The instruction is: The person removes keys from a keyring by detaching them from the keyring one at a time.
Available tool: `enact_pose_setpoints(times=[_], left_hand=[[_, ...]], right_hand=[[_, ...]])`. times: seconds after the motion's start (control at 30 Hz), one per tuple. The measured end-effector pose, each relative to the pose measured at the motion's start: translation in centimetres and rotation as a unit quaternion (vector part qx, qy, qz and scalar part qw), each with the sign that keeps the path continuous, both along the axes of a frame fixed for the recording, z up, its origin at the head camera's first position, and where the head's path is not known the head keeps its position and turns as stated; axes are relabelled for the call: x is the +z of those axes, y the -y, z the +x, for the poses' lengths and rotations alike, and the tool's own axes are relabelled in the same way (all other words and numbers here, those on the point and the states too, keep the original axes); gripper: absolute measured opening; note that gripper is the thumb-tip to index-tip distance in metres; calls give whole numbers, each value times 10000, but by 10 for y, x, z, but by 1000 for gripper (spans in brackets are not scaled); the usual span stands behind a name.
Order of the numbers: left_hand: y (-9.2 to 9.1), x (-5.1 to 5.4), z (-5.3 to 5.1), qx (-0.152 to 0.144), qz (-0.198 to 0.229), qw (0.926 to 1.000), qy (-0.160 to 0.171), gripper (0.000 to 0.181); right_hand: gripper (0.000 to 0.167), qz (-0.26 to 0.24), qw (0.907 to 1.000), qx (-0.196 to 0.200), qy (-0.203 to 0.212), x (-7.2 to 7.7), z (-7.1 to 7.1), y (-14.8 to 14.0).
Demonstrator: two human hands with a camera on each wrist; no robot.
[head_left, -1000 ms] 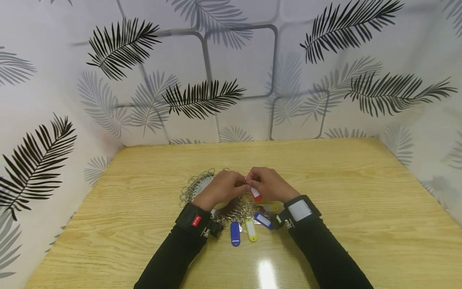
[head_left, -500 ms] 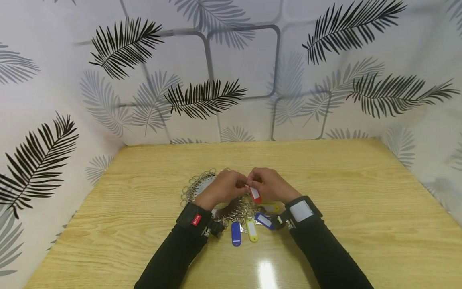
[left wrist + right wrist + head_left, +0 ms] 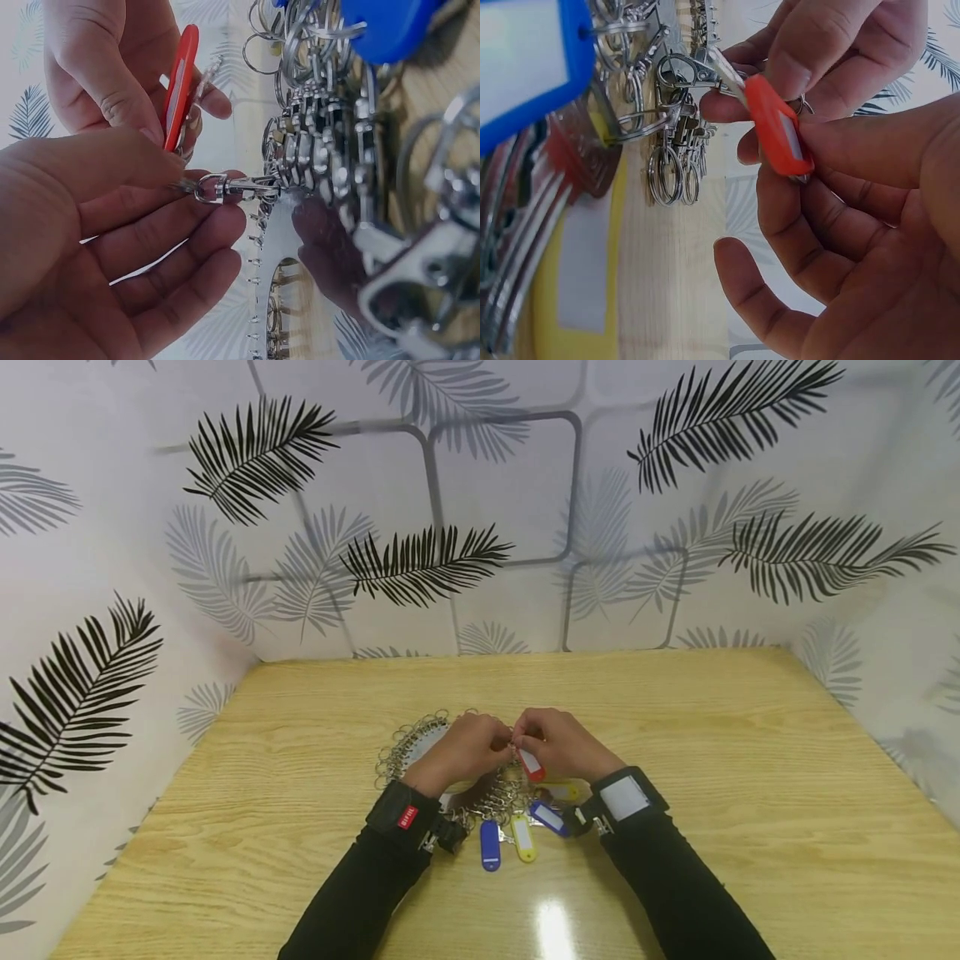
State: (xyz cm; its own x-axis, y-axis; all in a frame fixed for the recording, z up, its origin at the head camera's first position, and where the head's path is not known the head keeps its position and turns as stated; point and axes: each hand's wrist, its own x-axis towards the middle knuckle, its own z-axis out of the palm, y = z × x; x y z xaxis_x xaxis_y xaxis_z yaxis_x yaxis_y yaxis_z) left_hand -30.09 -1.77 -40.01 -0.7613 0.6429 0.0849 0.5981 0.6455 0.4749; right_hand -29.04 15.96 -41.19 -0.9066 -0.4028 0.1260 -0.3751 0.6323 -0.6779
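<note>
In the head view my left hand [image 3: 467, 750] and right hand [image 3: 558, 745] meet at the right edge of a round metal rack [image 3: 425, 742] hung with swivel clips. My left thumb and index finger pinch a key ring at the end of a swivel clip [image 3: 217, 188], which stays joined to the rack. The right hand pinches a red key tag [image 3: 778, 129] with a white label. A silver key [image 3: 727, 73] hangs by the tag. The tag's ring is mostly hidden among the fingers.
Blue tags [image 3: 491, 846] [image 3: 549, 817] and yellow tags [image 3: 522, 837] [image 3: 562, 791] with keys hang from the rack's near side. Bare split rings [image 3: 664, 174] dangle from other clips. The wooden table [image 3: 712, 777] runs back to a leaf-patterned backdrop [image 3: 495, 485].
The red key tag tilts slightly between the right fingers. Both hands keep nearly the same place and hold.
</note>
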Motion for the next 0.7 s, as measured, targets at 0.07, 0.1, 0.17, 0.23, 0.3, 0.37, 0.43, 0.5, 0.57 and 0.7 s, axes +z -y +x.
enact_pose_setpoints(times=[0.07, 0.1, 0.17, 0.23, 0.3, 0.37, 0.43, 0.5, 0.57, 0.7], left_hand=[[0, 0, 0, -22, 21, 10000, 0, 10], [1, -1, 0, -20, 63, 10000, 40, 11], [2, -1, 0, -18, 145, 9998, 123, 16], [3, -2, -1, 38, 194, 9996, 183, 22], [3, -2, -1, 98, 219, 9995, 225, 26], [4, -2, -2, 149, 181, 9995, 192, 25], [3, -2, -2, 187, 152, 9995, 188, 20], [3, -2, -2, 204, 130, 9996, 168, 16], [2, -2, -2, 219, 107, 9996, 142, 15], [1, 0, -1, 194, 68, 9998, 83, 11]], right_hand=[[6, 25, 10000, -32, -3, 0, 0, 0], [6, 41, 10000, -55, 0, 1, 0, 0], [6, 84, 9999, -102, -6, 1, 1, 0], [7, 86, 9999, -126, 17, 2, 0, 1], [7, 46, 9999, -103, 29, 2, 0, 1], [6, 17, 10000, -20, -24, 1, 0, 1], [6, -28, 10000, 37, -43, 1, 0, 1], [6, -36, 10000, 61, -37, 1, 0, 1], [6, -54, 9999, 93, -26, 1, 0, 1], [6, -77, 9999, 103, 38, 1, 1, 1]])
